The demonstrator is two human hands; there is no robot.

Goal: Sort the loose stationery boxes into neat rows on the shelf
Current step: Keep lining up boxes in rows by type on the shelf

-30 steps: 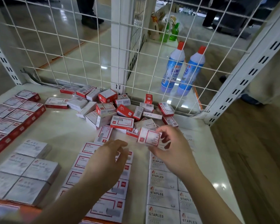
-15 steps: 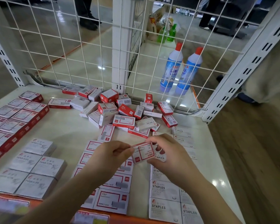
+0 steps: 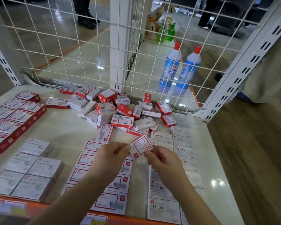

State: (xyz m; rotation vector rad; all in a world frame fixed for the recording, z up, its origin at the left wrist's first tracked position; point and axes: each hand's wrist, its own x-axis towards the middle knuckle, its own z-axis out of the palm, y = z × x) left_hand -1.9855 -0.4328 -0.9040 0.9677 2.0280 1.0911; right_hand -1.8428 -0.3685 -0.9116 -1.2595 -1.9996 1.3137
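**One small box in both your hands, above the sorted rows**

Head view: your left hand (image 3: pixel 111 155) and right hand (image 3: pixel 161 159) each pinch an edge of a small red-and-white box (image 3: pixel 141 146), which is tilted and held off the shelf (image 3: pixel 62 132), over the gap between two rows. Both hands have fingers curled onto the box. Below your left hand runs a row of red-bordered staple boxes (image 3: pixel 111 203); to the right lie white boxes marked STAPLES (image 3: pixel 163 210) in two columns. At the left front sit grey boxes marked PAPER CLIPS (image 3: pixel 31 176), and farther left a block of red-sided boxes (image 3: pixel 15 114). A loose heap of mixed boxes (image 3: pixel 118 111) lies at the back against the wire grid (image 3: pixel 81 51). Behind the grid stand two blue bottles (image 3: pixel 178 69) with red caps.
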